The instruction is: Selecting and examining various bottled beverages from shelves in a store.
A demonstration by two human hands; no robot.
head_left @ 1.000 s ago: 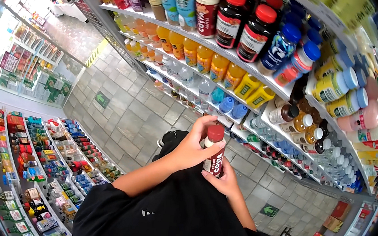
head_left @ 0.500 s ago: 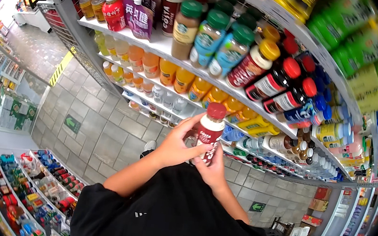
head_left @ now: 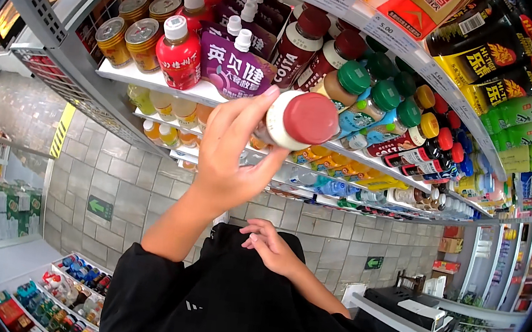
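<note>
My left hand [head_left: 231, 152] is raised in front of the upper shelf, its fingers and thumb wrapped round a bottle [head_left: 276, 120]. The bottle has a dark red cap tilted toward me and a white neck; its lower body is hidden behind the cap and neck. Just beyond it on the shelf stand dark red bottles [head_left: 300, 47] of a similar look and a purple spouted pouch [head_left: 235, 64]. Lower down, my right hand [head_left: 273, 249] hovers by the black shirt [head_left: 251, 295], holding nothing, fingers loosely stretched and slightly apart.
A red bottle with a white cap [head_left: 178, 54] and gold cans [head_left: 142, 44] fill the shelf's left end. Green-capped bottles [head_left: 353, 77] stand to the right. Black and yellow cans [head_left: 483, 46] sit above. A metal post [head_left: 43, 16] borders the left side.
Both hands were on the bottle near my chest. My right hand has let go and dropped; my left has lifted the bottle up toward the shelf, which now appears closer.
</note>
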